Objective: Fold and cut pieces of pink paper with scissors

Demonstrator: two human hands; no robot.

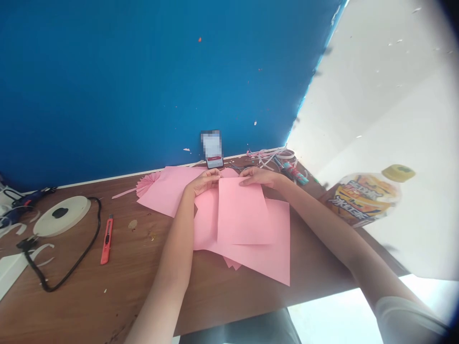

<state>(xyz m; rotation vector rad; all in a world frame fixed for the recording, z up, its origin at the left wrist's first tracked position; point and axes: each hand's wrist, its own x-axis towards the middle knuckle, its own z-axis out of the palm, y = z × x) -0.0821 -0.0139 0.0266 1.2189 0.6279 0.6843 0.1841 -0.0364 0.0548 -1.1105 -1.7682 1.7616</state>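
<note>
A pink sheet of paper [244, 215] is held by its far edge in both hands. My left hand [207, 180] pinches it near the far left corner. With thumb on top, my right hand [258, 177] grips the same edge a little to the right. Beneath lies a larger pink sheet [278, 258], and another pink sheet [161, 196] spreads out to the left. A pleated pink paper fan [147, 184] shows at that sheet's left side. Zigzag pink paper tips [232, 263] stick out under the near edge of the large sheet.
A red box cutter [106, 239] lies left on the brown table [143, 267]. Further left are a white round lid-like disc [61, 216] and a black cable [77, 267]. A phone [212, 148] leans against the blue wall. Paper strips [272, 155] and a bottle [366, 196] are at right.
</note>
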